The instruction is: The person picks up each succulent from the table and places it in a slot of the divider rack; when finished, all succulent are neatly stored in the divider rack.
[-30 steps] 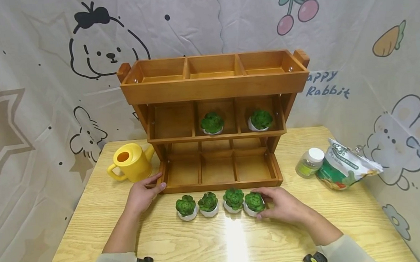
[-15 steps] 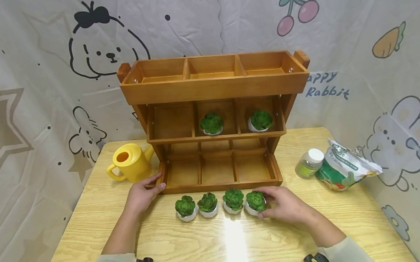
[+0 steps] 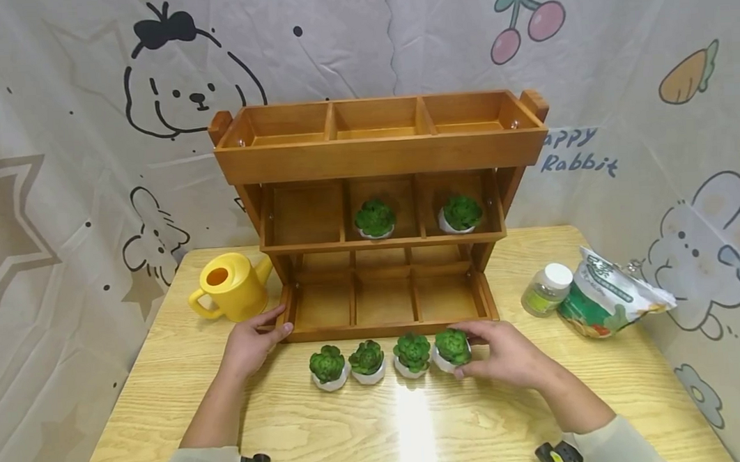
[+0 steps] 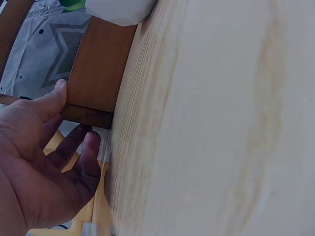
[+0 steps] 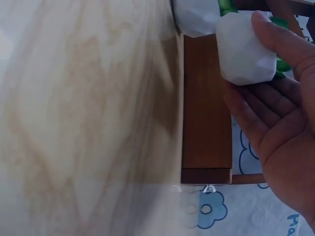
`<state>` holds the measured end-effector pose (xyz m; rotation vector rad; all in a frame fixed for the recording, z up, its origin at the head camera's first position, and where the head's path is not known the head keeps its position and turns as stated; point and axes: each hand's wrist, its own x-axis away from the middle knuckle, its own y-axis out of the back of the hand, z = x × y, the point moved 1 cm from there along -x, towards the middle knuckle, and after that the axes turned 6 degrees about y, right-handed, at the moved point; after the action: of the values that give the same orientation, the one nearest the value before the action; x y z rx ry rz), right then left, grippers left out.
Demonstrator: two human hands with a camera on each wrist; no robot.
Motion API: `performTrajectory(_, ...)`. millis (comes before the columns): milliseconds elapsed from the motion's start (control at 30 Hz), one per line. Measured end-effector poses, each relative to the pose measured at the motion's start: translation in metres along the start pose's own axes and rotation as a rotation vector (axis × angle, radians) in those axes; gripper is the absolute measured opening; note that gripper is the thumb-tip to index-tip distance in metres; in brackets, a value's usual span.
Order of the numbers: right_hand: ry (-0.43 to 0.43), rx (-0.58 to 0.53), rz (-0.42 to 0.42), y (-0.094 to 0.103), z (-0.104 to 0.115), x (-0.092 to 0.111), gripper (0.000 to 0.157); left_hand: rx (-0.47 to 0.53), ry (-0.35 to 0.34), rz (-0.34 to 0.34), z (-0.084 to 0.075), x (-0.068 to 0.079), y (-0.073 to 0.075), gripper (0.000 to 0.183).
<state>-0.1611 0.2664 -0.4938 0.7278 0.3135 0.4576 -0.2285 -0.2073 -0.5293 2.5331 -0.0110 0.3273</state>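
A three-tier wooden planter shelf [image 3: 379,157] stands at the back of the table. My left hand [image 3: 248,345] pinches the lower left corner of its bottom tier, thumb on the front board [image 4: 98,69] and fingers around the side. My right hand [image 3: 508,355] grips a small potted succulent [image 3: 453,347] by its white faceted pot [image 5: 246,49], held just above the table before the shelf. Left of it three more succulents stand in a row, the nearest being this potted succulent [image 3: 411,354]. Two others, including this succulent [image 3: 376,219], sit in the middle tier.
A yellow watering can [image 3: 235,287] stands left of the shelf, close to my left hand. On the right are a clear jar with a white lid [image 3: 546,289] and a green-white bag [image 3: 608,292]. A printed cloth [image 3: 347,44] hangs behind the wooden table [image 3: 330,435].
My right hand has raised the rightmost succulent slightly and shifted it a little to the right. The left hand stays at the shelf corner.
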Motion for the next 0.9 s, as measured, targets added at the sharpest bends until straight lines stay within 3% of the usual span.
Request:
performTrajectory(467, 0.034, 0.023, -0.034, 0.006, 0.013, -0.006, 0.068, -0.002, -0.005, -0.006, 0.0, -0.001, -0.001, 0.056)
performTrajectory(900, 0.092, -0.026, -0.07, 0.004, 0.024, -0.017, 0.065, -0.007, -0.005, -0.004, 0.0, -0.001, 0.0, 0.056)
